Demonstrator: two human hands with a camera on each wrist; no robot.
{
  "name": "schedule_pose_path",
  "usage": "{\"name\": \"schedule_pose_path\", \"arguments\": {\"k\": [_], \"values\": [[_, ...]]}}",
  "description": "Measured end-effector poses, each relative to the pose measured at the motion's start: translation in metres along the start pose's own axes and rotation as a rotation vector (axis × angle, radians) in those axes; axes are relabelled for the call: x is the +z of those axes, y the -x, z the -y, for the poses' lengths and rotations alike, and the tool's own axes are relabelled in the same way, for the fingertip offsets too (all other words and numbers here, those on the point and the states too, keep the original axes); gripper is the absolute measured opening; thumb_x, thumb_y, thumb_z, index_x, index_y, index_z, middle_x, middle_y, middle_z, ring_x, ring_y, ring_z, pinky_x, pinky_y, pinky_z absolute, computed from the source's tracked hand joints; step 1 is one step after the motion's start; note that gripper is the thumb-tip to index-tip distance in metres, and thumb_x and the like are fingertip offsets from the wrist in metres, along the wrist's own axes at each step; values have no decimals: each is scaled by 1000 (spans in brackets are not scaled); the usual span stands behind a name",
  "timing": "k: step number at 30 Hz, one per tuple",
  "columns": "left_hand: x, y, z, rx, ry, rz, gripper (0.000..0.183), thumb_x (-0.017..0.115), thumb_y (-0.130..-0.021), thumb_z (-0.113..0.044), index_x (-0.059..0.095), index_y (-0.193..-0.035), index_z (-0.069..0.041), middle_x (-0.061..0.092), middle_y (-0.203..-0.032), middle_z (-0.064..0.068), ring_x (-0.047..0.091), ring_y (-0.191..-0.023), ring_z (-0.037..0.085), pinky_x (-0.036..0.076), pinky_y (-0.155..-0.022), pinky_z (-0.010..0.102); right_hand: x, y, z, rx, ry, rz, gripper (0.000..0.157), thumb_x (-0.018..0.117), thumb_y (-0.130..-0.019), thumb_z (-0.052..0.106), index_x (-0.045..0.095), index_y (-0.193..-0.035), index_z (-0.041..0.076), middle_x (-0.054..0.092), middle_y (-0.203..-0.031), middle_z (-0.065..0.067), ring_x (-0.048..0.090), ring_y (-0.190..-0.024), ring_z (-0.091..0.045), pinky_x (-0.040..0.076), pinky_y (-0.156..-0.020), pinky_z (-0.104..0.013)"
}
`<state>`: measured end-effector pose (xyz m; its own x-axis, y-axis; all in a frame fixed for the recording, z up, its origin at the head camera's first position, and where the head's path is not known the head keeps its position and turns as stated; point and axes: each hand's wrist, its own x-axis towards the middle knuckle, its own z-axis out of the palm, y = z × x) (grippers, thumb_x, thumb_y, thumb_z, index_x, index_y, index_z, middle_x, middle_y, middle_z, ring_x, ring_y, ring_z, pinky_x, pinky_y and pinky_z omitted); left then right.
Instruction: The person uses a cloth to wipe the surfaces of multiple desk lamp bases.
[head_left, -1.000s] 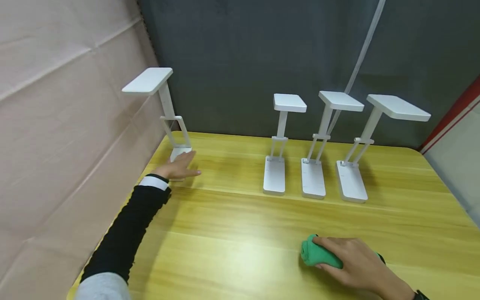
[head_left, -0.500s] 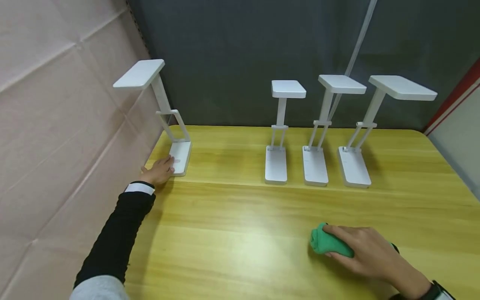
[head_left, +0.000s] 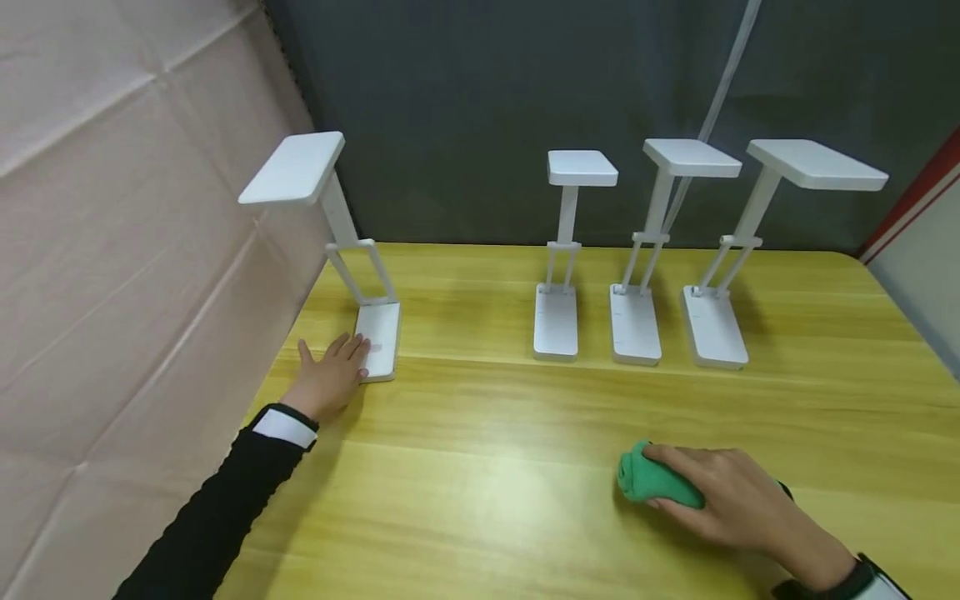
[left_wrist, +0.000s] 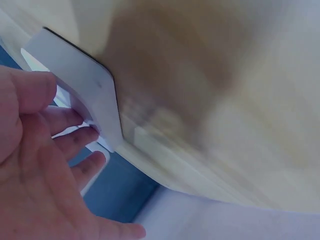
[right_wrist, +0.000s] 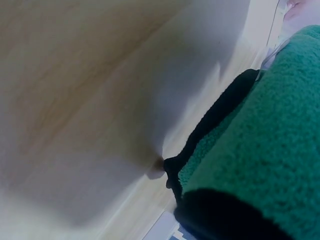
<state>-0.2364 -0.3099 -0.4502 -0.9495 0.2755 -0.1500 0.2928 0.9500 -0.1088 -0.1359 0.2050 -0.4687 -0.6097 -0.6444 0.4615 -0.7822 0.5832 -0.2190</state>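
Observation:
My left hand (head_left: pixel 330 379) has its fingers extended against the left side of the base of a white desk lamp (head_left: pixel 378 340) at the table's left. In the left wrist view the fingertips (left_wrist: pixel 90 132) meet the edge of the white base (left_wrist: pixel 92 82), thumb and fingers spread. This lamp stands unfolded, its flat head (head_left: pixel 294 167) high on a jointed arm. Low at the right, my right hand (head_left: pixel 731 500) grips a rolled green cloth (head_left: pixel 660 481) just over the table. The right wrist view is filled on one side by the green cloth (right_wrist: pixel 270 130) with its black edging.
Three more white desk lamps stand in a row at the back right: a left one (head_left: pixel 556 323), a middle one (head_left: pixel 635 327) and a right one (head_left: pixel 715 328). A pale cloth wall (head_left: pixel 150 292) borders the wooden table (head_left: pixel 480 433) at left; a dark panel (head_left: pixel 465 117) rises behind.
My left hand has gone from above the lamp's base to its left side. The left lamp has shifted right and nearer to me. My right hand keeps hold of the green cloth.

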Motion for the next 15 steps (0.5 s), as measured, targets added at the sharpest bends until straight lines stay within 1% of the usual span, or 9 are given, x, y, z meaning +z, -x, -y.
{"name": "schedule_pose_path", "arguments": {"k": [6,11,15], "values": [[9,25,-32,49,-90,-97,48,45,-95,-27,34,-135,-4,34,-140,15,24,-131,30,7,-89,77,-2,1,-2,16,15,17,57,75,-70,40,55,-118,18,64,-89,5,54,-69,2,43,-52,-18],[12,46,-62,83,-117,-146,50,48,-93,-31,37,-134,-6,37,-139,12,29,-129,27,10,-90,76,-7,4,-5,24,29,15,59,75,-69,40,54,-119,18,64,-90,5,54,-70,1,44,-52,-19],[12,62,-89,116,-136,-168,52,50,-91,-34,38,-134,-8,39,-138,9,31,-128,25,11,-91,75,-11,6,-8,26,39,5,59,76,-68,41,55,-118,18,64,-88,6,53,-68,2,43,-51,-19]]}}
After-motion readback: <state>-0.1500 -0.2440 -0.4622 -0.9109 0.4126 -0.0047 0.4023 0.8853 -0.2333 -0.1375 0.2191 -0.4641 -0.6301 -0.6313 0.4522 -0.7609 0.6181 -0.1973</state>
